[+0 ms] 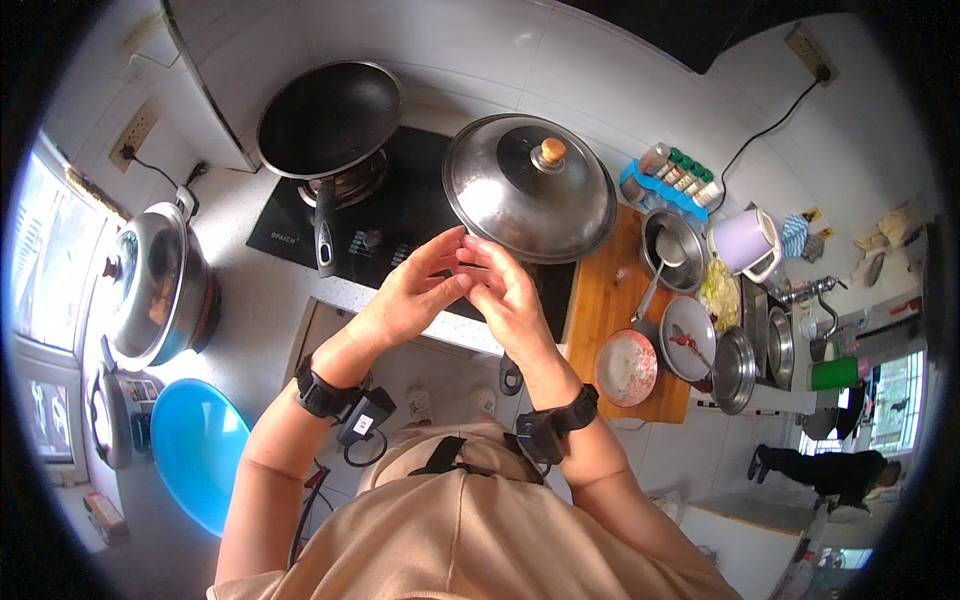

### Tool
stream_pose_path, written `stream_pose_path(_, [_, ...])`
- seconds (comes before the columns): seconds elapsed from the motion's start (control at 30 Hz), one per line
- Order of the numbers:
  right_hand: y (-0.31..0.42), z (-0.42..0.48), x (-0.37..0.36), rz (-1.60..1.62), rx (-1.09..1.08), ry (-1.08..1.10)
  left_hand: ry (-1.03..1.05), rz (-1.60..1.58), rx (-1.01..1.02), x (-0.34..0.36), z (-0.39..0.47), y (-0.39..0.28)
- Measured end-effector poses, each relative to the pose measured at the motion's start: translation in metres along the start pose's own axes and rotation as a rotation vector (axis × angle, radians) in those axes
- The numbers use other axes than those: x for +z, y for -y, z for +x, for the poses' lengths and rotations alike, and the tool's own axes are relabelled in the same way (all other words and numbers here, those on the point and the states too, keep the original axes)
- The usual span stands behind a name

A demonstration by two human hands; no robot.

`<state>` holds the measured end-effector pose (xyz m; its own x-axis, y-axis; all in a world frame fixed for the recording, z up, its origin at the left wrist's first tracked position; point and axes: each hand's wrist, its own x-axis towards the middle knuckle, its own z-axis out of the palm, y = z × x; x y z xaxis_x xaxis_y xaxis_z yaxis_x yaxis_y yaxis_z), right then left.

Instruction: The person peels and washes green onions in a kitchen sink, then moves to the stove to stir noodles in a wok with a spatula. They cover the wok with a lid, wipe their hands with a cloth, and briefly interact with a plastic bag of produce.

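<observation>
My left hand [409, 292] and my right hand [510, 289] are raised in front of me, with curved fingers and the fingertips meeting or nearly so. Nothing shows in either one. Below them lie the front edge of a black glass gas hob [360, 225] and the white worktop rim. On the left burner sits a black frying pan [330, 116], its handle pointing towards me. Just beyond my right fingertips, a domed steel lid [517, 202] with a wooden knob [553, 150] covers the right burner. A black handle [511, 375] shows beside my right wrist.
A wooden board [600, 300] at right bears a patterned bowl [626, 367], a steel pot with a ladle [658, 266] and other dishes. Left are a lidded steel pot [154, 285] and a blue basin [199, 450]. Another person [825, 472] is far right.
</observation>
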<state>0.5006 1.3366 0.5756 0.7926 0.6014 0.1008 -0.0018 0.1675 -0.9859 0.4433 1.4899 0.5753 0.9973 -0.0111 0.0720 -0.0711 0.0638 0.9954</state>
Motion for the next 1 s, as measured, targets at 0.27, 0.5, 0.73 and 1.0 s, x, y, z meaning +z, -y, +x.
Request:
stream_pose_path(0.27, [0.005, 0.014, -0.02, -0.035, 0.032, -0.029, 0.035, -0.028, -0.019, 0.002, 0.028, 0.003])
stream_pose_path(0.5, [0.008, 0.049, -0.061, 0.048, 0.01, -0.026, 0.059, 0.037, -0.01, 0.009, 0.083, 0.001])
stream_pose_path(0.73, [0.018, 0.101, -0.11, -0.003, 0.101, -0.214, -0.113, 0.179, -0.103, 0.013, 0.166, -0.011])
stream_pose_path(1.0, [-0.006, 0.15, -0.163, -0.047, 0.235, -0.25, -0.12, 0.456, -0.173, 0.042, 0.242, 0.006])
